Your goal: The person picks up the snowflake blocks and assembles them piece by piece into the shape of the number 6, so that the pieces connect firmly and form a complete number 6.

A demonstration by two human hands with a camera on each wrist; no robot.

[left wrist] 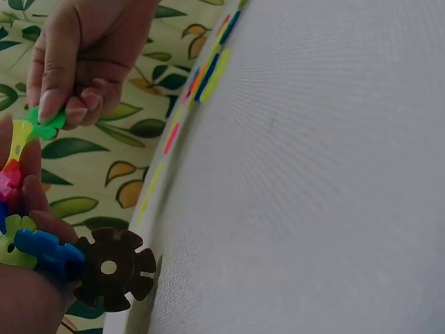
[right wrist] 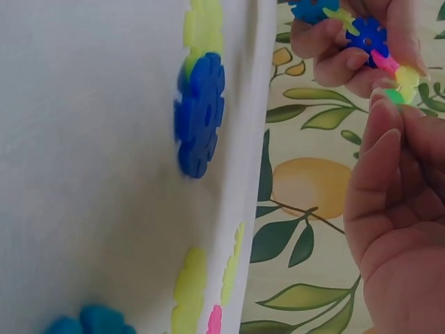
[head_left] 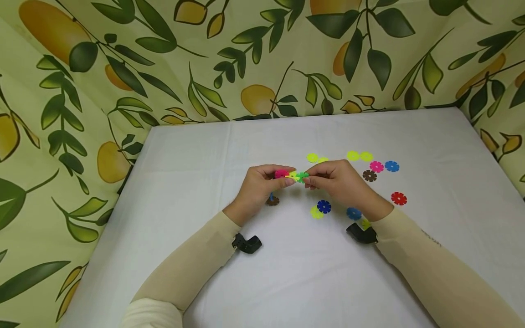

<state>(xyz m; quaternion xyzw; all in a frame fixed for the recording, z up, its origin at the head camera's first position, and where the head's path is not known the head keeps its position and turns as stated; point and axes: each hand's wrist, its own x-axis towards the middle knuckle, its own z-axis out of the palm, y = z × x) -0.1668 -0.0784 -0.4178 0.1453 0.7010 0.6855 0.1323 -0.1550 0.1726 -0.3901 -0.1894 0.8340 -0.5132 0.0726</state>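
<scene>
My left hand (head_left: 259,186) holds a chain of notched plastic discs above the table. A pink disc (head_left: 281,174) and a yellow disc (head_left: 292,176) stand out between my two hands. At the chain's right end, my right hand (head_left: 340,181) pinches a green disc (left wrist: 49,125) between thumb and fingers, against the yellow one. Below my left palm the chain runs on through a dark blue disc (right wrist: 361,47), a light-green disc (left wrist: 17,254) and a blue disc (left wrist: 45,252) to a brown disc (left wrist: 132,275). Fingers partly cover the joints.
Loose discs lie on the white table (head_left: 205,182) around my right hand: yellow (head_left: 353,156), pink (head_left: 376,166), blue (head_left: 392,166), brown (head_left: 369,175), red (head_left: 398,198) and dark blue (head_left: 324,207). Beyond the table hangs a leaf-and-fruit patterned cloth (head_left: 262,59).
</scene>
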